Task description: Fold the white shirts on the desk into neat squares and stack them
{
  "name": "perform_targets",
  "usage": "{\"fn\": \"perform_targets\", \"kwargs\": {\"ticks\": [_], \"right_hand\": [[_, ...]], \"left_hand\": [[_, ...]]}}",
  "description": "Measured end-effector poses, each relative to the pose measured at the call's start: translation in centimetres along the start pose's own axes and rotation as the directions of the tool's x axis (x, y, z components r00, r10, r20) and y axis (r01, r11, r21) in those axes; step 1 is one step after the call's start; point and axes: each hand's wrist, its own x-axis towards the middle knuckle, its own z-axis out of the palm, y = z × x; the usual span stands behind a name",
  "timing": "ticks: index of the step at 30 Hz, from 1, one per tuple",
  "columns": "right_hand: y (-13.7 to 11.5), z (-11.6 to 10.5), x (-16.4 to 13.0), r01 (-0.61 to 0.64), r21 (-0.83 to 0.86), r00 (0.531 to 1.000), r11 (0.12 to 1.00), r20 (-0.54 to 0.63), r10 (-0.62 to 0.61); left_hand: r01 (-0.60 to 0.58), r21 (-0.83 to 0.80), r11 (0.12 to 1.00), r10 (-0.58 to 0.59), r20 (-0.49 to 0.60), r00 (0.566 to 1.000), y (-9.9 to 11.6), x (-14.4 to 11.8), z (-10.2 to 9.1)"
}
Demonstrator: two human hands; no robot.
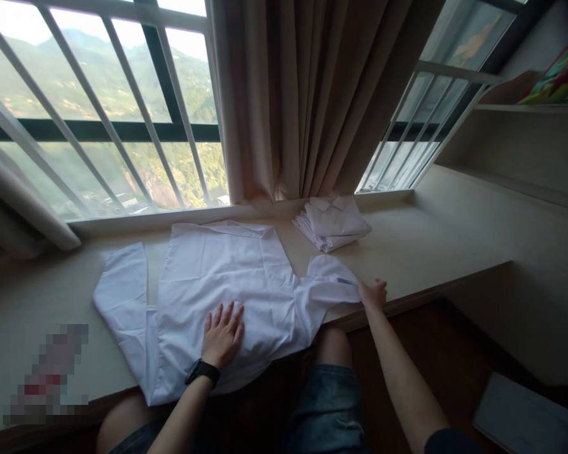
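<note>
window: running across the back behind white bars, green hills showing outside
curtain: beige, hanging bunched at the corner where the two window panes are meeting
surface: pale wide ledge under the window, carrying the laundry
shirt: white, lying spread flat at the middle of the surface, collar pointing toward the window, hem hanging slightly over the near edge; one sleeve lying folded along its left side, the other sleeve reaching out to the right
folded stack: white folded garments sitting near the curtain foot, well apart from the shirt body, just behind the right sleeve
left arm: coming up from the bottom edge, forearm angling right, black watch sitting on the wrist
left hand: lying flat, palm down, fingers spread and released, pressing on the lower middle of the shirt, gripping nothing
right arm: stretching forward from the lower right, elbow nearly straight
right hand: pinching the cuff end of the right sleeve at the near edge of the surface, fingers clenched on the fabric
knees: person's legs in denim shorts showing below the surface edge
</note>
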Motion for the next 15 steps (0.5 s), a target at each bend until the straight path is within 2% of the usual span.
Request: {"fn": "perform_targets", "kwargs": {"ticks": [1, 2, 3, 5, 6, 7, 9, 12, 15], "right_hand": [[-0.6, 0.2, 0.3, 0.084, -0.107, 0.996, 0.991, -0.003, -0.085], [-1.1, 0.4, 0.5, 0.196, -0.234, 0.981, 0.952, 0.049, -0.190], [-1.7, 0.8, 0.6, 0.329, -0.351, 0.944, 0.877, 0.157, -0.292], [-2.6, 1.9, 0.7, 0.581, -0.458, 0.806, 0.673, 0.438, -0.398], [-3.0, 2.6, 0.7, 0.647, -0.447, 0.747, 0.618, 0.533, -0.397], [-3.3, 3.2, 0.8, 0.675, -0.429, 0.714, 0.601, 0.584, -0.385], [-3.7, 4.4, 0.9, 0.652, -0.415, 0.722, 0.635, 0.595, -0.352], [-3.9, 5.3, 1.2, 0.564, -0.414, 0.786, 0.715, 0.534, -0.311], [-4.4, 4.8, 2.2, 0.462, -0.418, 0.861, 0.782, 0.422, -0.283]], "left_hand": [[0.000, 0.003, 1.000, 0.000, -0.003, 1.000, 0.0, 0.0, 0.0], [-0.002, 0.003, 1.000, 0.002, -0.006, 1.000, 0.0, 0.0, 0.0], [-0.006, 0.001, 1.000, 0.006, -0.009, 1.000, 0.0, 0.0, 0.0], [-0.015, -0.006, 1.000, 0.015, -0.006, 1.000, 0.0, 0.1, -0.1], [-0.017, -0.008, 1.000, 0.017, -0.001, 1.000, 0.0, 0.1, -0.2], [-0.018, -0.008, 1.000, 0.018, 0.006, 1.000, 0.1, 0.1, -0.2], [-0.014, -0.005, 1.000, 0.014, 0.012, 1.000, 0.1, 0.2, -0.2], [-0.010, -0.007, 1.000, 0.010, 0.004, 1.000, 0.1, 0.2, -0.1], [-0.011, -0.010, 1.000, 0.011, -0.003, 1.000, 0.0, 0.2, 0.0]]}}
